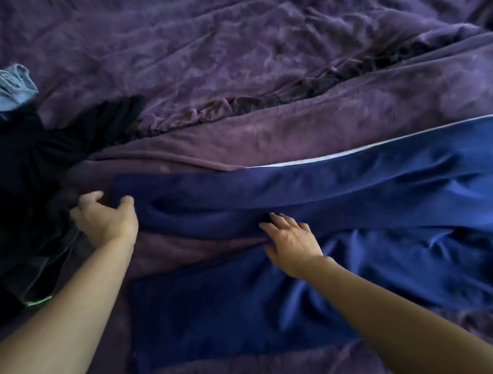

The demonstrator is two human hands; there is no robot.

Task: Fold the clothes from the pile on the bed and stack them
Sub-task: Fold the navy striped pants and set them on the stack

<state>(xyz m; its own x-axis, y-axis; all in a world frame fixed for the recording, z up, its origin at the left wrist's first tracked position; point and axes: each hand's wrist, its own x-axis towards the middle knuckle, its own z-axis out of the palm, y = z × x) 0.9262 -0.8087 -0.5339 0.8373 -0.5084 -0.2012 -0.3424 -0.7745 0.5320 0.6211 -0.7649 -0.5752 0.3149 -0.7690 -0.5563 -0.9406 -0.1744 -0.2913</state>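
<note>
Pants: the pants are spread across the bed, along its near edge, right of the pile.
Left hand: the fingers are curled on one leg's end.
Right hand: the fingers are spread flat and pressed on the pants' middle.
Risk: the fold may be bunched or skewed if the cloth is let slide under the flat hand.

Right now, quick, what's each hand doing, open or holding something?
Left hand: closed, gripping the end of the blue trousers.
Right hand: open, fingers resting on the blue trousers.
</note>
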